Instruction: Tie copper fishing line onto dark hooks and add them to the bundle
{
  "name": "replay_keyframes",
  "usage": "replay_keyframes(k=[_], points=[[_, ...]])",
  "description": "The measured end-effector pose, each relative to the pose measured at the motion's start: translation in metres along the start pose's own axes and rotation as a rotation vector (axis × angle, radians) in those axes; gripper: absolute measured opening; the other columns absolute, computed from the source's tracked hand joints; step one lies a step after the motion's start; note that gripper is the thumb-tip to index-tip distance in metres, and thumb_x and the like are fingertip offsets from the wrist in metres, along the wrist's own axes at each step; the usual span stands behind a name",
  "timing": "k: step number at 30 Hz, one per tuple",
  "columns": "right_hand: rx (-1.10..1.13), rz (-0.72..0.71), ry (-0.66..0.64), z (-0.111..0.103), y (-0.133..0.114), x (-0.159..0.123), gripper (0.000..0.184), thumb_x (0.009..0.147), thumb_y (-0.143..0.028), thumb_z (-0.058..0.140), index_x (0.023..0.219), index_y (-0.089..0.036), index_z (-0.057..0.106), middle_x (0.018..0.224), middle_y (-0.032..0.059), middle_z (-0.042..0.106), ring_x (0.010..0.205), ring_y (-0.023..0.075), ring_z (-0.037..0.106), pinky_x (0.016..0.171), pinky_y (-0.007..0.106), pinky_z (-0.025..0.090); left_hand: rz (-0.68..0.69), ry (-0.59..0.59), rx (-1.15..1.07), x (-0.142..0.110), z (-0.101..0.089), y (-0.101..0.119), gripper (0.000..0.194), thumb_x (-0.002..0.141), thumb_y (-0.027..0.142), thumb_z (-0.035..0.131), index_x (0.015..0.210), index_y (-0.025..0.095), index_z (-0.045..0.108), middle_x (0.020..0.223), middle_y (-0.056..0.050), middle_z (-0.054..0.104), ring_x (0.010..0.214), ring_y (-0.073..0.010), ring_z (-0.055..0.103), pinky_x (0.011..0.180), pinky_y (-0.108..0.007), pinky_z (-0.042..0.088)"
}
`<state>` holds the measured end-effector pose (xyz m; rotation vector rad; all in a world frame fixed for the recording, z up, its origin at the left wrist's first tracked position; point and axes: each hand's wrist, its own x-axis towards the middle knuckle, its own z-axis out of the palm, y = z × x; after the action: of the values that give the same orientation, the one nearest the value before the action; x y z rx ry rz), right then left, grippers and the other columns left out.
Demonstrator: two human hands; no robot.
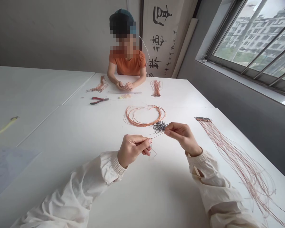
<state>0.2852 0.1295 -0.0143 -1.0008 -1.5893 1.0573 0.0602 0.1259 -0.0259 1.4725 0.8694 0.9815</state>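
Note:
My left hand is closed in a pinch on a small fish hook, of which only dark bits show between the fingers. A thin reddish fishing line runs from it to my right hand, whose thumb and forefinger are pinched on the line. A loose curl of line hangs below the left fingertips. Just behind the right hand lies a pile of dark fish hooks. Beyond that pile rests a coil of orange-brown line on the white table.
Hooks tied to long lines lie along the right side. Across the table sits a person with hands together, near pliers, a ruler and two line bundles. A yellow strand and a sheet are left.

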Motion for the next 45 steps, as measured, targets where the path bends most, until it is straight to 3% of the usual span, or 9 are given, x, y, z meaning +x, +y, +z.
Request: replay_keyframes(k=[4,10,14,18,23,34,39,41,45], points=[[-0.150,-0.056,0.059,-0.003,-0.007,-0.004,0.022,0.086,-0.038,0.066,0.083,-0.017,0.061,0.071,0.0012,0.053,0.065,0.0136,0.044,0.061,0.029,0.037,0.002,0.047,0.018,0.001,-0.001,-0.001,0.030,0.084,0.036,0.069,0.069,0.010,0.073,0.061,-0.005,0.067,0.050,-0.0154,0.067,0.045,-0.022,0.058],[-0.384,-0.022,-0.060,0.042,-0.011,-0.020,0.030,0.072,-0.039,0.078,0.082,-0.019,0.058,0.059,-0.0065,0.034,0.053,0.0095,0.029,0.050,0.025,0.027,0.061,0.062,0.072,0.003,-0.002,-0.003,0.028,0.086,0.035,0.067,0.072,0.012,0.074,0.060,-0.005,0.068,0.051,-0.0159,0.067,0.047,-0.022,0.058],[-0.288,0.018,-0.051,0.049,-0.005,-0.021,0.010,0.083,-0.026,0.063,0.078,-0.018,0.060,0.055,-0.0067,0.033,0.051,0.0087,0.026,0.049,0.024,0.026,0.084,0.054,0.086,0.005,-0.005,-0.001,0.028,0.086,0.034,0.066,0.071,0.012,0.074,0.061,-0.005,0.068,0.053,-0.0160,0.068,0.048,-0.023,0.059],[-0.172,0.083,-0.082,0.037,-0.004,-0.016,0.021,0.087,-0.030,0.059,0.071,-0.017,0.058,0.055,-0.0045,0.041,0.050,0.0085,0.029,0.047,0.024,0.025,0.084,0.092,0.060,0.007,-0.007,0.003,0.029,0.084,0.033,0.069,0.066,0.011,0.072,0.060,-0.005,0.067,0.050,-0.0155,0.067,0.047,-0.023,0.058],[-0.144,0.120,-0.074,0.043,0.000,-0.018,0.030,0.075,-0.043,0.076,0.080,-0.018,0.061,0.050,-0.0092,0.031,0.047,0.0075,0.025,0.045,0.024,0.022,0.094,0.092,0.074,0.007,-0.006,0.005,0.029,0.085,0.033,0.068,0.066,0.012,0.072,0.059,-0.005,0.068,0.051,-0.0155,0.067,0.046,-0.022,0.057],[-0.020,0.097,0.006,0.057,0.005,-0.017,0.026,0.076,-0.040,0.077,0.077,-0.017,0.064,0.049,-0.0092,0.030,0.048,0.0071,0.024,0.046,0.024,0.020,0.153,-0.011,0.134,0.006,-0.007,0.002,0.033,0.090,0.031,0.062,0.065,0.012,0.069,0.057,-0.003,0.064,0.051,-0.0122,0.062,0.048,-0.021,0.054],[0.060,0.138,-0.029,0.056,0.003,-0.017,0.026,0.084,-0.039,0.067,0.071,-0.017,0.061,0.050,-0.0068,0.035,0.047,0.0077,0.025,0.045,0.024,0.020,0.133,0.010,0.129,0.005,-0.006,0.002,0.028,0.087,0.030,0.065,0.068,0.012,0.073,0.063,-0.005,0.067,0.050,-0.0137,0.065,0.046,-0.021,0.055],[0.003,0.126,-0.017,0.053,0.003,-0.018,0.022,0.084,-0.033,0.063,0.069,-0.017,0.059,0.052,-0.0060,0.037,0.048,0.0082,0.026,0.046,0.024,0.022,0.110,0.011,0.103,0.005,-0.007,0.003,0.026,0.086,0.031,0.067,0.069,0.012,0.074,0.062,-0.005,0.067,0.049,-0.0141,0.066,0.045,-0.022,0.055],[-0.412,0.034,0.088,0.051,0.006,-0.019,0.011,0.074,-0.017,0.060,0.065,-0.019,0.053,0.051,-0.0069,0.035,0.048,0.0083,0.028,0.050,0.023,0.028,0.026,0.033,0.009,0.005,-0.008,0.009,0.027,0.083,0.031,0.070,0.065,0.011,0.073,0.057,-0.004,0.067,0.045,-0.0146,0.065,0.041,-0.021,0.053]])
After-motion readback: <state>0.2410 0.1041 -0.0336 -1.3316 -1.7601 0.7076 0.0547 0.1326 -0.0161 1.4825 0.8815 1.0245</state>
